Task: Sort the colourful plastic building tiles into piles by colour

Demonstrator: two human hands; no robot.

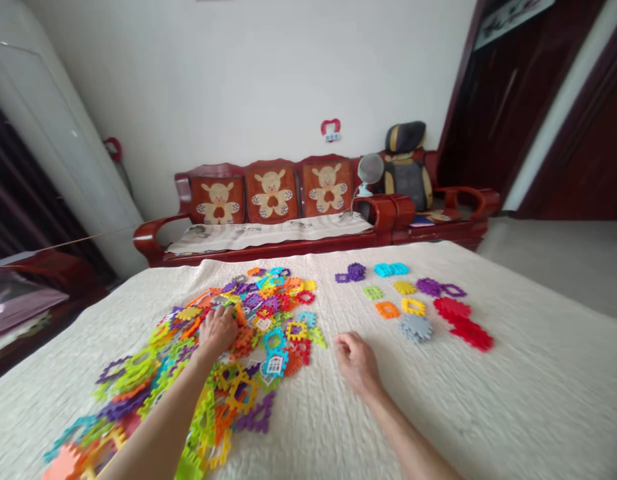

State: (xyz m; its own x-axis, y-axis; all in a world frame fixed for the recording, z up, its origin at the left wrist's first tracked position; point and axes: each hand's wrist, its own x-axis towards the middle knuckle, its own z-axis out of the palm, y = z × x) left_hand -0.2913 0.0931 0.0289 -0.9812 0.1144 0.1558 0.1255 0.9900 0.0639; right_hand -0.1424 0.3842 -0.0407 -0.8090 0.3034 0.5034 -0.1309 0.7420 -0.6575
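Observation:
A wide, loose pile of colourful plastic building pieces (208, 413), toothed and mostly flat, covers the left half of the cloth. My left hand (219, 329) lies on the pile's upper middle, fingers bent down among the pieces; what they grip, if anything, is hidden. On the bare cloth right of the pile rests my right hand (357, 362), fingers curled in and nothing visible in them. Sorted pieces lie beyond it: grey pieces (416, 328), red pieces (471, 333), a yellow frame (413, 307), an orange frame (387, 310), purple pieces (429, 287) and blue pieces (391, 269).
A cream quilted cloth (528, 393) covers the table. Past its far edge stands a red wooden sofa (388, 230) with bear cushions (272, 193). A small fan (371, 169) and a massage seat cushion (407, 170) are on the right.

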